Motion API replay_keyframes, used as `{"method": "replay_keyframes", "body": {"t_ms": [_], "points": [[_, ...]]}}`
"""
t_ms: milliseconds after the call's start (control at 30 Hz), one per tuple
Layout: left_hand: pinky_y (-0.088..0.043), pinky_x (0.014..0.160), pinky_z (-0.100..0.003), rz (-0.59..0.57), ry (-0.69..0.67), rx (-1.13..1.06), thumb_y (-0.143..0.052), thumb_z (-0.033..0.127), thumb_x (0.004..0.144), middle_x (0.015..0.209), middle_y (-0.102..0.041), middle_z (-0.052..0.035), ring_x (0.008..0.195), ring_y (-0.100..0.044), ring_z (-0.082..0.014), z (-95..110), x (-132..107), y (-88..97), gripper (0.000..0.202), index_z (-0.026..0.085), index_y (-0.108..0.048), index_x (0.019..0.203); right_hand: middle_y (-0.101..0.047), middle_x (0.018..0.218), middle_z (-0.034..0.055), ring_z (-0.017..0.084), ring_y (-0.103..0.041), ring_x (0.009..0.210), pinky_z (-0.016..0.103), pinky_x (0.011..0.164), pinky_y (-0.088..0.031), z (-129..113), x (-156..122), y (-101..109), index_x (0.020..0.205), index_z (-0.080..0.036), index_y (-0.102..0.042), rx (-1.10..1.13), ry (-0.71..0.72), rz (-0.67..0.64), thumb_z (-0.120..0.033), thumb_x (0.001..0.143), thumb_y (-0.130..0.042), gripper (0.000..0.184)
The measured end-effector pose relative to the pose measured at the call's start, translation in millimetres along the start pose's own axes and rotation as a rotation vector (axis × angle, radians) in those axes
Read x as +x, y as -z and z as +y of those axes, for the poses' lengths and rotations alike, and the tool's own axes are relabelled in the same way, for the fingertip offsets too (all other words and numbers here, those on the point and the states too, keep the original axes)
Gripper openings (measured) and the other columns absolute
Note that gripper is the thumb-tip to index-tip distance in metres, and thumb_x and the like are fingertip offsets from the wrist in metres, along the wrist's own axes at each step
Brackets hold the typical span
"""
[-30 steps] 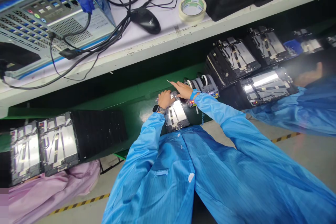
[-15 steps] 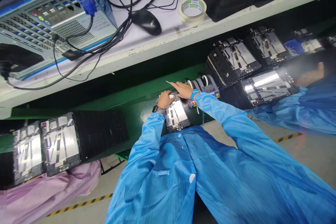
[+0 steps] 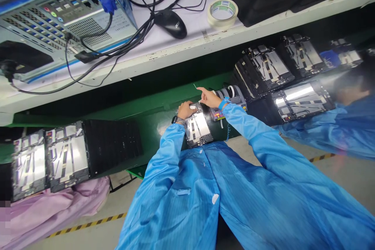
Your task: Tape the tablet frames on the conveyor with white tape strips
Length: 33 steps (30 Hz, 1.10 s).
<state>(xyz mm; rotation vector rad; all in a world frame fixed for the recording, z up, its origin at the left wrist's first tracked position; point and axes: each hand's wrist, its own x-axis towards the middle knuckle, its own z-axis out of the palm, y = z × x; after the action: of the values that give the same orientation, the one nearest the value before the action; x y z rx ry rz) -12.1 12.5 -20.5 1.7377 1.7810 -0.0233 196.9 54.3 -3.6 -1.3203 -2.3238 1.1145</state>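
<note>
An opened tablet-like device [image 3: 198, 127] with silver shielding lies on the green belt [image 3: 152, 111] right in front of me. My left hand [image 3: 186, 109], a watch on its wrist, rests curled on the device's top left corner. My right hand [image 3: 209, 97], with a blue wrist strap, is lifted just above the device's top edge and pinches a thin white sliver [image 3: 195, 86] between its fingertips. A grey tape dispenser [image 3: 231, 94] stands right behind my right hand.
More opened devices lie on the belt at the left [image 3: 49, 162] and right [image 3: 301, 99], beside a black mat [image 3: 113, 144]. A co-worker's blue sleeve [image 3: 334, 129] reaches in at the right. The white shelf [image 3: 187, 47] above carries a computer case [image 3: 61, 19], mouse [image 3: 171, 23], cables and a tape roll [image 3: 222, 11].
My right hand has lifted off the device and moved slightly up with the white sliver. My left hand stays on the device's corner. The view shifted a little.
</note>
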Motion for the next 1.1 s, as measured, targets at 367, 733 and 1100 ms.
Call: {"method": "replay_keyframes", "body": {"t_ms": [367,733,1100], "points": [[-0.046,0.104,-0.038,-0.041,0.028,-0.004,-0.080,0.054,0.076,0.128,-0.073,-0.0083,0.122,-0.064,-0.0286,0,8,5.8,0.061,0.025,-0.069,0.128,-0.072,0.083,-0.0009,0.017,-0.067,0.077,0.023,0.071,-0.045,-15,12,-17,0.158,-0.018,-0.034,-0.114,0.013,-0.278,-0.007,0.082,-0.066,0.083],[-0.046,0.105,-0.038,-0.048,0.037,-0.002,-0.080,0.057,0.076,0.130,-0.073,-0.0097,0.124,-0.064,-0.0295,1,8,5.6,0.064,0.024,-0.068,0.130,-0.077,0.105,0.0116,0.029,-0.073,0.098,0.030,0.078,-0.048,-33,3,-18,0.159,-0.019,-0.034,-0.288,-0.043,-0.208,-0.017,0.088,-0.070,0.079],[-0.045,0.103,-0.037,-0.048,0.043,-0.023,-0.082,0.058,0.074,0.129,-0.073,-0.0114,0.123,-0.065,-0.0301,0,8,6.2,0.066,0.023,-0.069,0.128,-0.064,0.131,0.0180,0.034,-0.066,0.114,0.038,0.091,-0.049,-3,8,-13,0.161,-0.021,-0.026,-0.235,-0.243,0.003,-0.045,0.073,-0.091,0.111]]}}
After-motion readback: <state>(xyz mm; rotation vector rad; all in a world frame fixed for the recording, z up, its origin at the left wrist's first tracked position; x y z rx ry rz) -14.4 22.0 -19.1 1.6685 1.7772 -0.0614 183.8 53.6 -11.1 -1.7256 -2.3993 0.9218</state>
